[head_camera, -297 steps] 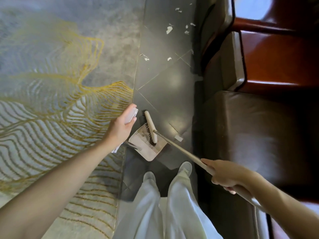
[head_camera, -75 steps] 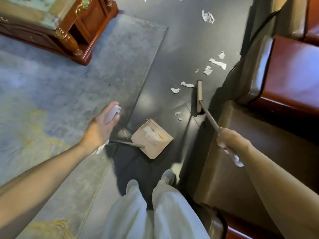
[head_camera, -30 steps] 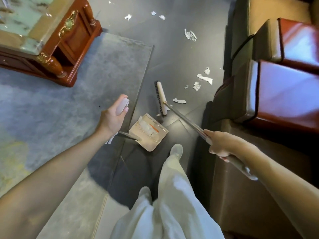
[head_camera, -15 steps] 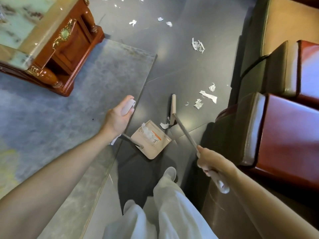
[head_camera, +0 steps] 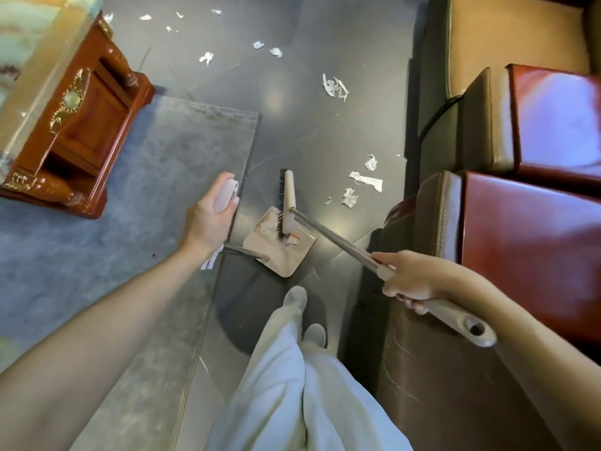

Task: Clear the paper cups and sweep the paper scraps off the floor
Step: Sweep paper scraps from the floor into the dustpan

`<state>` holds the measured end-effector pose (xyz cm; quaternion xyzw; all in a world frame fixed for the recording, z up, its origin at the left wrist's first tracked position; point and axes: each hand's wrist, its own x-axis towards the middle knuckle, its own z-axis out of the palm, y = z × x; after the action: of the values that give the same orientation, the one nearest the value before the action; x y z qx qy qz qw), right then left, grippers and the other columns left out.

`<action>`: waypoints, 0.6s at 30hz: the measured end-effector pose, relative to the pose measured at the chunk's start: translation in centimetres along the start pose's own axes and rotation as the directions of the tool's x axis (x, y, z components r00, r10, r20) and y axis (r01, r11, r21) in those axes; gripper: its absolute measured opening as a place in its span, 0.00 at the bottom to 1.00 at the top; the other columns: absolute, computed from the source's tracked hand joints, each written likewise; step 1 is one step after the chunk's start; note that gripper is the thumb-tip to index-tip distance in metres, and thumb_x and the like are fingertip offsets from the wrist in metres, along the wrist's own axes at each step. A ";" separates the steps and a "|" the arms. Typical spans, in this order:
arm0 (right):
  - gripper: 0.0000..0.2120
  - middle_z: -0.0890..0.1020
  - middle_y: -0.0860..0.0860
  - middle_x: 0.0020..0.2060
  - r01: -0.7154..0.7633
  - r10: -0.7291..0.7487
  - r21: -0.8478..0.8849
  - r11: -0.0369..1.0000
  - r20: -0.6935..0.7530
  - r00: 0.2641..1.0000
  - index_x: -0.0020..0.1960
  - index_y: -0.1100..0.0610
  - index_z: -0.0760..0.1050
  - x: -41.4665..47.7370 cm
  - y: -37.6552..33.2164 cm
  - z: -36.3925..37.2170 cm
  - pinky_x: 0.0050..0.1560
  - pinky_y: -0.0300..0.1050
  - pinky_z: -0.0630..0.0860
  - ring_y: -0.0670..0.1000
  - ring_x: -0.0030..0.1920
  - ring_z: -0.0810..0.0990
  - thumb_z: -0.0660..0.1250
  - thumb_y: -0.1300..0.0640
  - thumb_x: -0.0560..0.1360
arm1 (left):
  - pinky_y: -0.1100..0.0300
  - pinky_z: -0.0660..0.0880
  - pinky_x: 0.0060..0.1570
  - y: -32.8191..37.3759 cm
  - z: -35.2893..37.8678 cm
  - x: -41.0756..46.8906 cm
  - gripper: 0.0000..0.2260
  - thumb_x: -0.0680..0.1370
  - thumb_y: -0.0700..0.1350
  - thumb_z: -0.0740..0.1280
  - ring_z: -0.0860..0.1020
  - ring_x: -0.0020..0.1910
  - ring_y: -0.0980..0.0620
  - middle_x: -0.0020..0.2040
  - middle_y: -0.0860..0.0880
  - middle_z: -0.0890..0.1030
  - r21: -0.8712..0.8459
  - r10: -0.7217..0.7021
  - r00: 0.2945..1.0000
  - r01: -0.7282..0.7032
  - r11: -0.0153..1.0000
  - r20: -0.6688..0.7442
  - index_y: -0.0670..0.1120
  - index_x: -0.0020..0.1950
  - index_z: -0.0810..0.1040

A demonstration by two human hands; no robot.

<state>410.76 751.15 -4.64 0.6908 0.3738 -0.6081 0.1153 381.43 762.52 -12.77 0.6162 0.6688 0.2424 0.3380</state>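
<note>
Head view, left hand [head_camera: 208,219] gripping dustpan [head_camera: 279,249] handle, right hand [head_camera: 406,278] gripping broom [head_camera: 289,203], bristles in pan, paper scraps [head_camera: 366,182] on floor [head_camera: 309,125]

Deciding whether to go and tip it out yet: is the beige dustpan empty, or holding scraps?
Holding scraps: white paper bits lie inside the beige plastic dustpan, beside the bristles of the beige long-handled broom.

Moderate, even light is noted; glare is thrown back from the dark floor [head_camera: 292,125] and red armrests [head_camera: 553,118], a soft shadow is cast beneath the legs [head_camera: 292,385], edges are bowed.
</note>
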 end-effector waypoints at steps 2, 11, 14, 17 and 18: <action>0.35 0.72 0.54 0.29 -0.009 0.010 0.047 0.999 -0.027 1.000 0.77 0.45 0.55 0.0 -0.3 -1.8 0.22 0.37 0.68 0.45 0.21 0.67 0.62 0.67 0.77 | 0.52 0.74 0.46 0.7 0.6 1.3 0.15 0.79 0.44 0.65 0.73 0.37 0.45 0.38 0.48 0.74 -0.032 0.005 1.000 -0.005 0.999 0.001 0.55 0.64 0.74; 0.31 0.75 0.55 0.30 0.015 0.019 0.166 0.986 -0.200 0.980 0.76 0.49 0.58 1.8 -3.4 -10.5 0.23 0.37 0.70 0.47 0.25 0.70 0.64 0.64 0.78 | 0.50 0.74 0.45 4.7 3.2 10.6 0.17 0.78 0.43 0.66 0.70 0.38 0.46 0.41 0.49 0.73 -0.157 0.020 0.998 -0.010 0.988 0.064 0.60 0.63 0.73; 0.30 0.76 0.55 0.32 0.020 0.026 0.166 0.986 -0.269 0.963 0.76 0.49 0.59 2.7 -3.8 -12.5 0.24 0.37 0.71 0.48 0.25 0.71 0.65 0.64 0.78 | 0.49 0.75 0.45 5.7 3.9 13.3 0.17 0.78 0.43 0.66 0.70 0.38 0.45 0.41 0.49 0.73 -0.122 0.034 0.994 -0.021 0.992 0.105 0.59 0.63 0.72; 0.31 0.78 0.55 0.36 -0.016 0.058 0.129 0.992 -0.332 0.941 0.77 0.50 0.57 3.8 -4.0 -13.9 0.26 0.39 0.73 0.49 0.29 0.73 0.64 0.64 0.78 | 0.52 0.73 0.43 6.8 5.1 14.8 0.17 0.78 0.42 0.66 0.69 0.36 0.44 0.40 0.49 0.73 -0.085 0.061 0.984 -0.047 0.995 0.170 0.57 0.64 0.72; 0.31 0.78 0.55 0.38 -0.033 0.063 0.090 0.995 -0.357 0.932 0.77 0.51 0.57 4.4 -4.1 -14.5 0.28 0.40 0.74 0.50 0.31 0.75 0.63 0.64 0.78 | 0.53 0.72 0.42 7.2 5.5 15.3 0.17 0.78 0.42 0.66 0.69 0.35 0.43 0.38 0.49 0.72 -0.082 0.071 0.979 -0.056 0.995 0.189 0.57 0.63 0.72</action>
<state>418.92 764.56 -4.15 0.8035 0.3461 -0.4834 0.0311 390.12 778.03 -13.40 0.6444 0.6034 0.2179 0.4161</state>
